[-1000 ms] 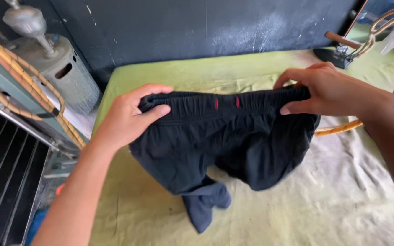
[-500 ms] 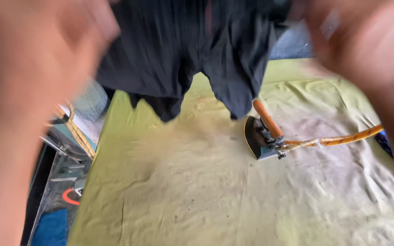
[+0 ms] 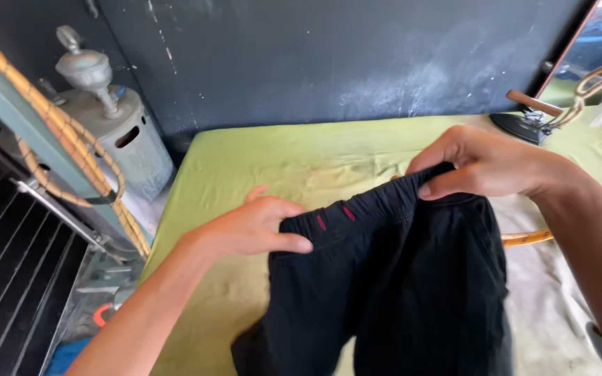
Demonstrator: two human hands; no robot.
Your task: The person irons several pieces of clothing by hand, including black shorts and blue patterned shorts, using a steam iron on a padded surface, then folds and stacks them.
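Note:
A pair of black shorts [image 3: 398, 292] with two small red marks on the waistband hangs in front of me over a yellow-green ironing table [image 3: 245, 167]. My left hand [image 3: 252, 226] pinches the left end of the waistband. My right hand [image 3: 482, 163] grips the right end, a little higher. The legs of the shorts drop toward the bottom edge of the view.
A dark iron with a wooden handle [image 3: 527, 115] rests at the table's far right, its orange cord [image 3: 545, 237] trailing across the cloth. A grey metal tank [image 3: 116, 132] stands left of the table. A dark wall [image 3: 329, 63] backs it. Black bars [image 3: 8, 257] lie lower left.
The shorts went from held flat over the table, to lifted high and shaken in a blur, to held again by the waistband, lower and nearer to me.

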